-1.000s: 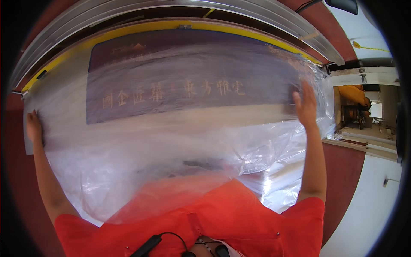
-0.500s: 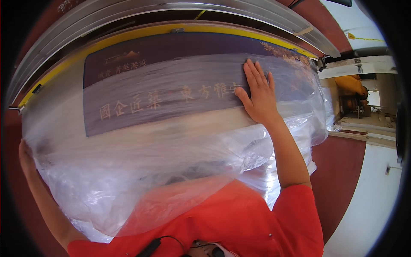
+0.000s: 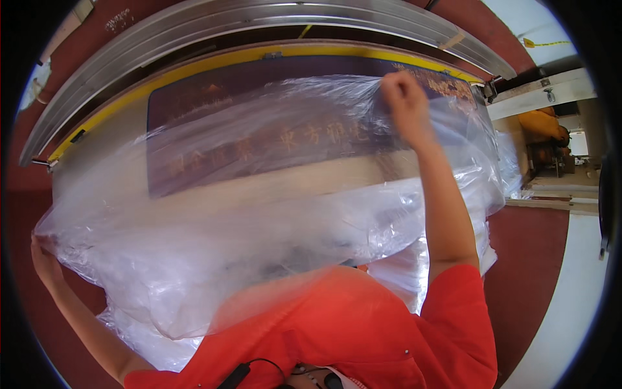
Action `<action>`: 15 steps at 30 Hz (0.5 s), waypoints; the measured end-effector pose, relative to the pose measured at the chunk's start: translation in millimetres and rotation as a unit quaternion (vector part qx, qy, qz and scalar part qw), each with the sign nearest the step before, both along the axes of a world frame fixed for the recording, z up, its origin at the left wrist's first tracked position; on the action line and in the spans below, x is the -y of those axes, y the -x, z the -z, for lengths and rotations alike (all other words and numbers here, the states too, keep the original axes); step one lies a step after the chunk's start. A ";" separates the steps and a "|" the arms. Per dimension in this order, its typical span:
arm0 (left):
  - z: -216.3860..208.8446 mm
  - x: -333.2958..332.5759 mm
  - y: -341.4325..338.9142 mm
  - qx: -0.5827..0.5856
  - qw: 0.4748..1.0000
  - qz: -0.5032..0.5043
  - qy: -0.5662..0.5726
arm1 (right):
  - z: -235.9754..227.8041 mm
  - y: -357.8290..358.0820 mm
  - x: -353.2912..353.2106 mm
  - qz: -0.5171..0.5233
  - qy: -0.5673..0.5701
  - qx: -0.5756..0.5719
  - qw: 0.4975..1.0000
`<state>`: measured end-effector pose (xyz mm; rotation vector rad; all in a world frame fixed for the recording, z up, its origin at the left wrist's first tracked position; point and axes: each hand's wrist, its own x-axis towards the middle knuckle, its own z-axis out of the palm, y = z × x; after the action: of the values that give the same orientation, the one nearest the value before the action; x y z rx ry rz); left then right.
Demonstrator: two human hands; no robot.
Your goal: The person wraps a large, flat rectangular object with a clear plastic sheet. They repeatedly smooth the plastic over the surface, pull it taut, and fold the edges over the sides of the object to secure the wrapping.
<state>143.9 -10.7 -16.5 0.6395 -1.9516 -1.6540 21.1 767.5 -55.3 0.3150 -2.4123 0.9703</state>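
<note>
Thin clear plastic film (image 3: 214,240) lies loose and wrinkled over a board bearing a dark purple printed panel (image 3: 188,104). My right hand (image 3: 407,104), slightly blurred, is closed on the film near the panel's upper right. Creases fan out leftward from its fingers, and the film is pulled up there. At the far left, my left hand (image 3: 44,259) pinches the film's left edge; its fingertips are partly hidden by the plastic. The film's near edge drapes against my red shirt (image 3: 324,305).
A yellow strip (image 3: 214,58) with small metal catches runs along the board's far edge. Beyond it stretches a curved-looking silver metal rail (image 3: 259,19). White frame parts (image 3: 544,100) stand at the right, with an orange machine part (image 3: 541,129) behind. The floor is dark red (image 3: 525,259).
My right hand has gone from lying flat on the film to gripping it, slightly farther away, bunching it into creases. At the left, my hand now pulls the film's edge out to a point.
</note>
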 end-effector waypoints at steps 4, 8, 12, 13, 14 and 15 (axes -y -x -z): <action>60.8 -8.3 78.7 0.003 0.977 -0.047 0.206 | 0.6 -12.9 -22.8 0.018 0.276 0.248 0.929; 103.1 -57.2 179.3 0.031 0.965 -0.048 0.254 | 9.7 32.4 -62.2 0.156 0.060 0.140 0.976; 103.4 -92.6 238.8 0.123 0.924 -0.121 0.342 | 11.4 87.2 -82.3 0.252 0.072 0.091 0.961; 101.0 -104.9 244.8 0.186 0.877 -0.170 0.409 | 20.0 90.8 -83.3 0.278 0.071 0.099 0.953; 102.5 -108.3 249.4 0.195 0.887 -0.166 0.384 | 25.7 93.5 -86.1 0.303 0.070 0.106 0.945; 102.1 -111.5 247.5 0.206 0.895 -0.164 0.361 | 25.5 94.1 -85.5 0.325 0.059 0.133 0.934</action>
<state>-103.7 100.8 -118.6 0.9823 -2.3646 -0.5290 -73.0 853.1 -80.9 -0.6641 -2.4068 0.8681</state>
